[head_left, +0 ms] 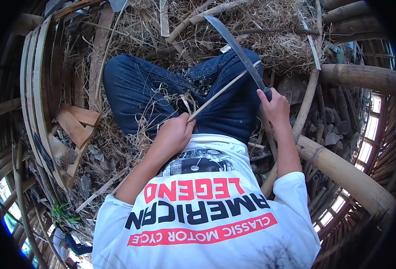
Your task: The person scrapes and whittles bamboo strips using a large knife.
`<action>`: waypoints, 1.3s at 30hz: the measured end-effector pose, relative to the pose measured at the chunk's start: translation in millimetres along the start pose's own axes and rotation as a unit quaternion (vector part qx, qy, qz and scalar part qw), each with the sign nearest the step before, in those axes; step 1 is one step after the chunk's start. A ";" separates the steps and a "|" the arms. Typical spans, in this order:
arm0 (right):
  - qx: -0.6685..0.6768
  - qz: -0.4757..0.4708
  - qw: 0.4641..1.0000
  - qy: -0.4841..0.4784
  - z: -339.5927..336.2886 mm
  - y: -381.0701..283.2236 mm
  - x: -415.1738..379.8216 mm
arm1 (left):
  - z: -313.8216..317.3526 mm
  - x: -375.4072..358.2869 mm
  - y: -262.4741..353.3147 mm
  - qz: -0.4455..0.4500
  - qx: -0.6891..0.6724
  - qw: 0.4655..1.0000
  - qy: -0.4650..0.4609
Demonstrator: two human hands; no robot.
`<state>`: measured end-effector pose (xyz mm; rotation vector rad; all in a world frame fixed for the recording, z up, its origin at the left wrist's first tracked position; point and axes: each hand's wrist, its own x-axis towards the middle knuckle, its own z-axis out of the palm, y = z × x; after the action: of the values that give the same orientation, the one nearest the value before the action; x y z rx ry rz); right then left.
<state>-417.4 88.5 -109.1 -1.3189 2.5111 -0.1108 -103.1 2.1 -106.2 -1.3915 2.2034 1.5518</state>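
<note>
My left hand (176, 132) is closed around the lower end of a thin bamboo strip (219, 93), close to my lap. The strip slants up and right, and its far end meets the blade near my right knee. In my right hand (276, 106) is the dark handle of a machete (237, 48), whose long curved blade points up and left, away from me. Thin curled shavings (150, 112) lie beside my left hand and over my dark trousers (137, 85).
Shavings (269, 49) cover the ground ahead. Pale wooden slats (37, 94) and board pieces (74, 125) stand at left. Thick bamboo poles (341, 172) cross the right side, near broken stones (334, 130). Another person (63, 244) shows at lower left.
</note>
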 end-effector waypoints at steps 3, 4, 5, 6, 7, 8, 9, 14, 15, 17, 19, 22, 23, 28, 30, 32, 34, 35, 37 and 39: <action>-0.002 0.025 0.999 0.019 4.1 17.5 12.1 | -1.4 -1.7 0.3 -0.010 0.008 1.000 -0.012; 0.019 0.045 0.998 0.026 1.9 21.5 15.7 | -1.3 -1.7 -1.1 -0.012 0.010 1.000 -0.012; 0.040 0.063 0.997 0.032 0.2 26.6 19.9 | -0.4 -1.1 -2.9 -0.003 0.007 1.000 -0.004; 0.020 0.081 0.996 0.032 -2.1 29.9 23.5 | -1.5 -0.9 -1.9 0.005 0.004 1.000 0.003; 0.021 0.079 0.996 0.031 -3.3 31.5 24.3 | -3.9 -1.5 0.2 0.003 0.004 1.000 0.005; 0.023 0.096 0.995 0.032 -6.3 33.3 22.8 | -7.6 -3.0 3.4 0.003 -0.016 1.000 0.023; 0.024 0.114 0.993 0.032 -9.1 32.9 19.4 | -10.5 -4.3 6.4 0.002 -0.037 0.998 0.041; 0.154 0.083 0.978 0.110 10.4 29.9 -0.4 | -9.8 3.7 -4.7 -0.017 -0.042 0.997 0.057; 0.155 0.082 0.979 0.108 11.6 25.8 -5.7 | -9.1 5.1 -4.9 -0.019 -0.042 0.997 0.057; 0.318 0.095 0.941 0.064 14.5 13.9 -20.7 | -6.2 7.5 -5.3 -0.025 -0.007 0.998 0.056; 0.372 0.044 0.926 0.052 10.4 -13.0 -36.2 | -4.8 9.9 -4.9 -0.031 0.003 0.998 0.058; 0.261 -0.030 0.965 0.012 -4.2 -57.2 -54.5 | -2.9 12.4 2.4 -0.045 0.022 0.997 0.055; 0.249 -0.046 0.967 -0.007 -2.4 -68.2 -58.7 | -3.6 11.5 4.8 -0.058 0.032 0.996 0.052; 0.156 -0.145 0.974 -0.082 18.6 -106.5 -77.8 | -4.0 4.5 8.2 -0.073 0.018 0.993 0.090; 0.159 -0.178 0.968 -0.080 25.1 -114.0 -82.1 | -1.4 1.8 2.3 -0.038 0.002 0.991 0.132; 0.134 -0.174 0.971 -0.095 24.8 -117.9 -80.7 | -2.2 0.5 0.3 -0.041 -0.003 0.990 0.136; 0.105 -0.161 0.976 -0.106 22.1 -117.3 -81.2 | -1.4 -0.3 1.6 -0.037 -0.010 0.990 0.133; 0.089 -0.164 0.976 -0.110 20.4 -116.1 -81.4 | -2.3 -0.5 2.2 -0.046 -0.034 0.991 0.124; 0.070 -0.162 0.978 -0.114 17.2 -112.9 -82.1 | -2.5 0.3 3.3 -0.052 -0.061 0.990 0.112; 0.066 -0.165 0.979 -0.103 16.2 -110.9 -84.2 | -1.3 0.3 2.4 -0.050 -0.095 0.986 0.124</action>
<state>-279.9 94.5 -82.5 -1.5911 2.0619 -0.1986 -104.5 1.1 -104.1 -1.8114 2.1196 1.6708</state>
